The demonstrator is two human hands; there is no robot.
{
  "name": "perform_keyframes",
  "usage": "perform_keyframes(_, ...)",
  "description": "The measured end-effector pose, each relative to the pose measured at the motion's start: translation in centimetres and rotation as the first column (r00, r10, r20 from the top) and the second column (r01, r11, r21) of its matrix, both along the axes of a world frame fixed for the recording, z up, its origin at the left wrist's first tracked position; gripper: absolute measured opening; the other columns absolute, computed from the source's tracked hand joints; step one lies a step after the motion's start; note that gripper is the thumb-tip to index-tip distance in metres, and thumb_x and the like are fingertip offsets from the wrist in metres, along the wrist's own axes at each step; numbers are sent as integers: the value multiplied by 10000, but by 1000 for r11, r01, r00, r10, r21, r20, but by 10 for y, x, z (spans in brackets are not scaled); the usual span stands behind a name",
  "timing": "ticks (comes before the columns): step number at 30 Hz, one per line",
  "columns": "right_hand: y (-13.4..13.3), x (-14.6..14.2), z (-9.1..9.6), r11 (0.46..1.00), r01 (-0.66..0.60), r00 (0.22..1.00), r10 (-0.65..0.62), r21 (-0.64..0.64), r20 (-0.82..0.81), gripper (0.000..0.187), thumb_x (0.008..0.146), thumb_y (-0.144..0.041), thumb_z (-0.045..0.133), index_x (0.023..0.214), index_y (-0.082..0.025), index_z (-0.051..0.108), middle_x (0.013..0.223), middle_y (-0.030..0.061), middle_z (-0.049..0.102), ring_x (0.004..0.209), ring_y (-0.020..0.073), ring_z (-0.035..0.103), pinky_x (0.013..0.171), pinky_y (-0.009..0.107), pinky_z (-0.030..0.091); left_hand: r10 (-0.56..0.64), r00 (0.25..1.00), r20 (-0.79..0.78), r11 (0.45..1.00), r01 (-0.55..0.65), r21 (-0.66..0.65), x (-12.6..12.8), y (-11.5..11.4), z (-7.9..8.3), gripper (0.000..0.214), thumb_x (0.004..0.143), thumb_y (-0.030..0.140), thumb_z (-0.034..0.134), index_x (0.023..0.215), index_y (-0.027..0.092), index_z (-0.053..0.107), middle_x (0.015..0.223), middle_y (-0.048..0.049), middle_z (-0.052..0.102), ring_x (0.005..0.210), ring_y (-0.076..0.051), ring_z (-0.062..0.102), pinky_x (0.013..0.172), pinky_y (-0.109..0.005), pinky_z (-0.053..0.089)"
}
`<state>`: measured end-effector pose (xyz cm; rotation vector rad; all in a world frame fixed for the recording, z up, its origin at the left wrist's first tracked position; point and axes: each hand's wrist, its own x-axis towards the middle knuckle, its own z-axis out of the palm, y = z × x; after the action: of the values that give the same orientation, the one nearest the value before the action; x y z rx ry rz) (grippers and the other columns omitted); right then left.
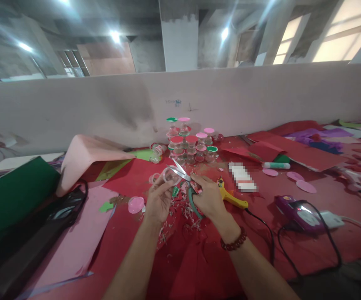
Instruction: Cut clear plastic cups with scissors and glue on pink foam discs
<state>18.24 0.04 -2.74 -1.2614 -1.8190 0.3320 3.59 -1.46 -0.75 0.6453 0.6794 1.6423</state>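
My left hand (159,199) is closed around a small clear plastic piece (169,176), round like a cut bottle top; its far edges are hard to make out. In my right hand (208,196) are scissors (193,204) with green handles, their blades parted and pointing up-left at the plastic piece. Whether the blades touch it I cannot tell. Thin paper scraps (193,221) litter the red sheet under both hands. A yellow glue gun (232,198) lies just right of my right hand. Left of my left hand sits a pink round disc (136,204).
Stacked clear cups with coloured discs (190,143) stand near the low wall (105,104). To the right are a glue stick (276,166), pink paper circles (306,186) and a purple power strip (299,214) with cables. Green foam sheet (18,200) and a black bag (39,233) lie left.
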Motion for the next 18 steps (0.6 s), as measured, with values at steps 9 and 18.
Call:
perform_keyframes(9, 2, -1, -3, 975, -135, 983, 109, -178, -149, 188, 758, -241, 567, 886, -218, 702, 691, -5, 659, 632, 156, 588, 603, 233, 413, 41, 998, 42, 997, -38, -72, -1, 0, 2, 318, 658, 77, 640, 967, 149, 672, 836, -37, 725, 779, -113, 673, 723, -162, 516)
perform_keyframes(18, 5, 0, 3, 909, -315, 877, 170, -271, -450, 392, 722, -398, 634, 1053, -196, 580, 799, 1, 626, 763, 170, 559, 724, 291, 442, 81, 986, 143, 993, -67, -98, -2, 5, -4, 137, 652, 101, 644, 781, 147, 648, 785, -16, 699, 763, -118, 656, 750, -217, 527)
